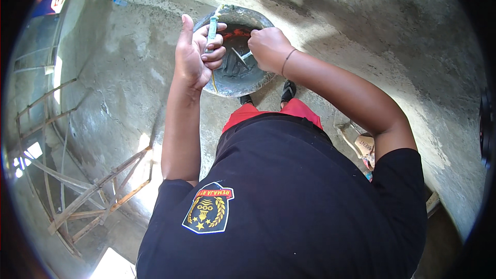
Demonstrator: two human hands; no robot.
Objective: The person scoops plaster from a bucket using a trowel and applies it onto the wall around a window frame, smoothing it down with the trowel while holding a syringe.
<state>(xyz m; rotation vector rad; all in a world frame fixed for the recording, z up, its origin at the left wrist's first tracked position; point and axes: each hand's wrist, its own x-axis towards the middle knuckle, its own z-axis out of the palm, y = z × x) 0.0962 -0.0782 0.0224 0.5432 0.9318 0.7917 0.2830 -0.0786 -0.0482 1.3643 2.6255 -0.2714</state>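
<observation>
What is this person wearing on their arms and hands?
Both hands are bare, no gloves. The left hand and its forearm carry nothing. The right hand has a thin dark band around the wrist. Both arms are uncovered up to short black sleeves of a black shirt, which bears a shield-shaped badge in yellow, red and blue.

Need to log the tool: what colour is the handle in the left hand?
Pale green, gripped in the left hand; handle shows best in the head view.

Black short-sleeved shirt (289, 196) with crest, red shorts (268, 111), wrist band (287, 60), sandals (288, 90)
</observation>
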